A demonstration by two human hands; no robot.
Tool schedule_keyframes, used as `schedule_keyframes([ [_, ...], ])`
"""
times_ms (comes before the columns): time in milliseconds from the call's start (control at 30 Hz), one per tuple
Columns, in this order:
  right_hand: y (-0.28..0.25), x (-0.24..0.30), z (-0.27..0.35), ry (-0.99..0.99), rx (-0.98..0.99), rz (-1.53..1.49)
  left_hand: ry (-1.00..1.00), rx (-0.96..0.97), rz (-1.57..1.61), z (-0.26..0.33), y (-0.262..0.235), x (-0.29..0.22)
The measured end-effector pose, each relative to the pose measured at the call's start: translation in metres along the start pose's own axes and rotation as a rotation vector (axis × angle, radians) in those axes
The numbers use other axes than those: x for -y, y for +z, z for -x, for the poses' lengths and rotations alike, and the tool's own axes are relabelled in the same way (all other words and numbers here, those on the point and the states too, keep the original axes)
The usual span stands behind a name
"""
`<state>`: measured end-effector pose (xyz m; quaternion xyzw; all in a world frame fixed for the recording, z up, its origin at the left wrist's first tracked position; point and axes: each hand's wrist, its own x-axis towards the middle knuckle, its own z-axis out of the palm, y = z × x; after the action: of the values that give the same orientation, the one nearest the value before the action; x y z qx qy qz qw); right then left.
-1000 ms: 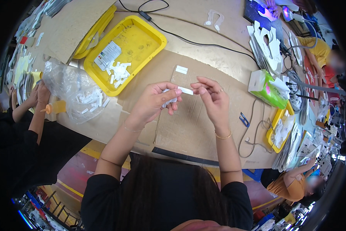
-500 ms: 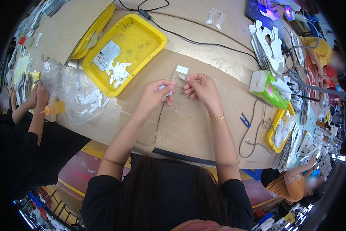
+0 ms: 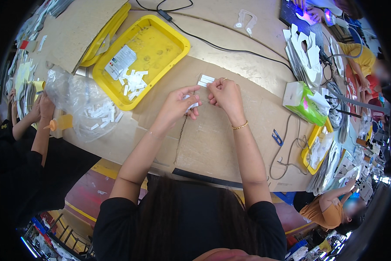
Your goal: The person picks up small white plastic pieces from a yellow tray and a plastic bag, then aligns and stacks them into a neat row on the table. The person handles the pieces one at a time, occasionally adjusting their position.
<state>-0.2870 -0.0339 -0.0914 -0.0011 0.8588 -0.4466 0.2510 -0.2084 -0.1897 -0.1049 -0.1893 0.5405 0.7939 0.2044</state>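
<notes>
My left hand (image 3: 180, 104) is closed around several small white strips (image 3: 193, 105), held just above a brown cardboard sheet (image 3: 212, 143). With its fingertips pinched together, my right hand (image 3: 226, 98) grips the end of another white strip (image 3: 202, 84). That strip lies against the cardboard, just below a short row of white strips (image 3: 207, 78) near the far edge. A shallow yellow tray (image 3: 185, 45) to the left of my hands holds a loose pile of strips (image 3: 134, 81) and a labelled packet (image 3: 120, 62).
Left of me, a clear plastic bag (image 3: 80, 93) contains more strips, near an orange-tipped glue bottle (image 3: 63, 122) and a co-worker's hands (image 3: 44, 106). On the right are a green tissue pack (image 3: 306, 103), blue snips (image 3: 277, 137), a loose cord (image 3: 286, 163) and a smaller yellow tray (image 3: 307, 154).
My right hand has moved slightly up and left, bringing its strip down beside the row on the cardboard. The left hand has barely moved and keeps its strips.
</notes>
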Motion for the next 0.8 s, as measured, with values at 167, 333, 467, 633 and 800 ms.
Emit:
schedule_keyframes([
  [167,-0.001,-0.002,0.0,0.008,0.001,-0.038,-0.014,0.016,0.003,-0.003,0.003,-0.001],
  [333,-0.002,-0.001,0.0,0.027,0.005,-0.053,-0.014,0.027,-0.003,-0.007,0.005,0.0],
  [467,-0.001,-0.002,0.0,-0.003,-0.018,-0.046,-0.049,0.053,-0.016,-0.01,0.003,-0.001],
  [633,-0.007,0.001,0.0,0.026,-0.021,0.076,-0.094,0.069,-0.064,-0.012,0.001,-0.005],
  [800,-0.024,0.003,0.019,-0.031,-0.041,-0.029,-0.094,0.083,0.172,-0.01,0.003,-0.007],
])
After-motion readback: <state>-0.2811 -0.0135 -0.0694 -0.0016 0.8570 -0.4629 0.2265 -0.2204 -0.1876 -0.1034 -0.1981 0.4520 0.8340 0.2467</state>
